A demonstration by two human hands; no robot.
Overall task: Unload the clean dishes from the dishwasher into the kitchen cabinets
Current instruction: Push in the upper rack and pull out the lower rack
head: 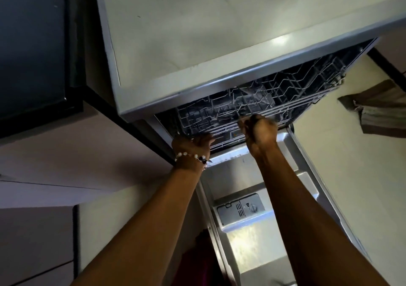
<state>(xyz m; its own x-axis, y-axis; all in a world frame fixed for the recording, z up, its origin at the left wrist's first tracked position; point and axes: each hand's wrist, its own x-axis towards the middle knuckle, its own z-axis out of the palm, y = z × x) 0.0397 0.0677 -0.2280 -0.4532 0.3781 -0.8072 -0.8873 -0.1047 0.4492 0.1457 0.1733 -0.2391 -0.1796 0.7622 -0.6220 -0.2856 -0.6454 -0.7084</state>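
Directly ahead, I look down on a stainless dishwasher (pixel 197 44) whose door (pixel 259 231) is folded down flat toward me, inner face up. Its detergent dispenser (pixel 241 209) sits near the middle of that door panel. Both of my bare arms reach forward over the door to the front edge of the wire rack (pixel 252 108), which sits mostly inside the dark tub, its front rail at the mouth of the opening.

My left hand (pixel 193 144) curls its fingers around the rack's front rail near the left corner of the opening; a beaded bracelet (pixel 193 157) circles that wrist. My right hand (pixel 260 127) grips the same front rail further to the right, about the middle, fingers wrapped over the wire and knuckles toward me.

Inside the rack I make out rows of grey tines and dividers, with some pale shapes deep in the centre, but the interior is too dim and blurred for me to tell what dishes are there.

Left of the dishwasher runs a pale cabinet front (pixel 66 154) with a dark panel (pixel 33 44) above it. A brown cloth (pixel 380 110) hangs at the right edge, over the cream floor (pixel 351 176).
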